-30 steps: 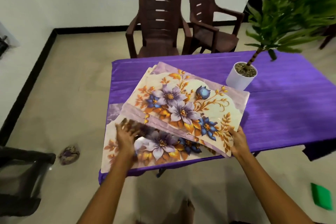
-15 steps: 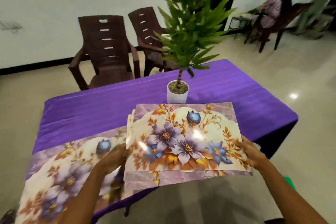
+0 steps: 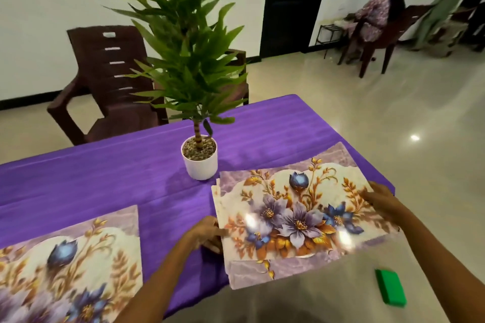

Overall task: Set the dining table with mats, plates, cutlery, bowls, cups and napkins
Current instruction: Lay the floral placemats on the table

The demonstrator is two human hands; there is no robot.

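Lower left of frame: one mat (image 3: 70,265) lay flat on tabletop (image 3: 105,176). Lower centre: left hand (image 3: 207,235) and right hand (image 3: 380,198) pinched mat stack (image 3: 296,217) by its sides, near edge overhanging. Risk: glossy sheets fanning, sliding to floor. Potted plant (image 3: 200,160) stood just beyond stack; bare cloth beyond.

The counter (image 3: 262,123) carries a purple cloth. A white plant pot (image 3: 200,162) stands beyond the hands (image 3: 207,233). One floral mat (image 3: 78,265) lies flat to their left.
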